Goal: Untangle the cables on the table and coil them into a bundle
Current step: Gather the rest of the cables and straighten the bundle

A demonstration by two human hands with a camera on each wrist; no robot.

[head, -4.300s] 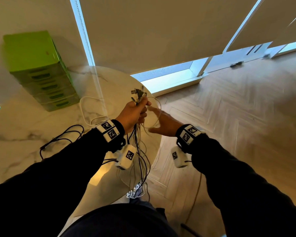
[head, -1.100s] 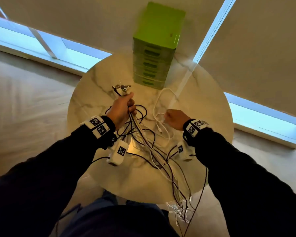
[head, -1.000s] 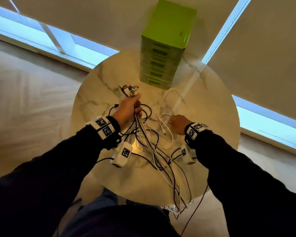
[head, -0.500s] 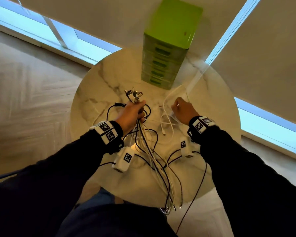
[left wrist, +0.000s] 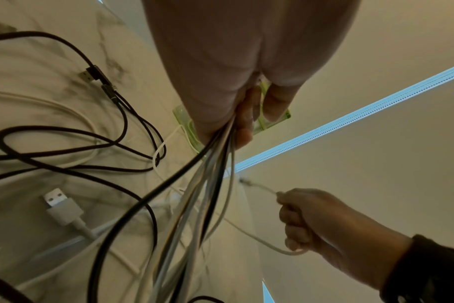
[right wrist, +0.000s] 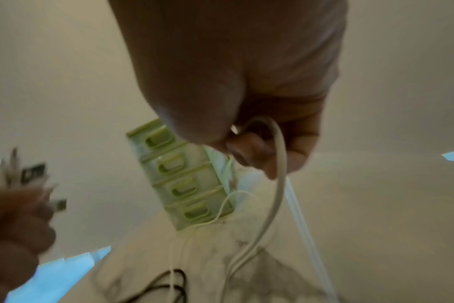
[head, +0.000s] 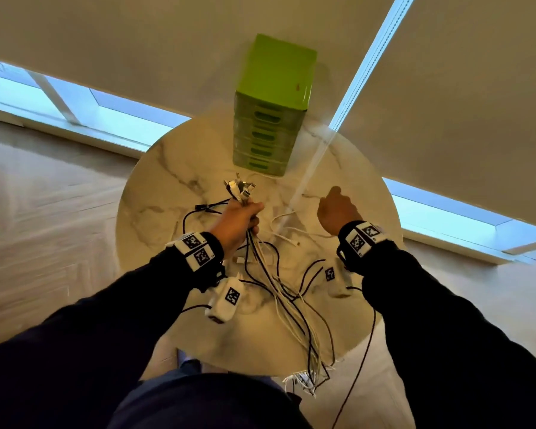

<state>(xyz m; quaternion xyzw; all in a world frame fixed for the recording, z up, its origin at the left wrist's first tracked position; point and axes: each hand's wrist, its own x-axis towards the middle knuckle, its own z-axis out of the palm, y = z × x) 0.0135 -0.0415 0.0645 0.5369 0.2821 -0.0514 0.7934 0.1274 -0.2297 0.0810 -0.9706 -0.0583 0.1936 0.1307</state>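
Cables [head: 287, 300] run bunched through my left grip [head: 239, 222], fist curled round them above the surface [head: 155, 193], plugs poking out the top. My right grip [head: 336, 212], off to the side, is fisted round one white cable [right wrist: 274, 196].

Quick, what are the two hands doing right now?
Left hand: closed around a bunch of cables.
Right hand: closed around a single white cable.
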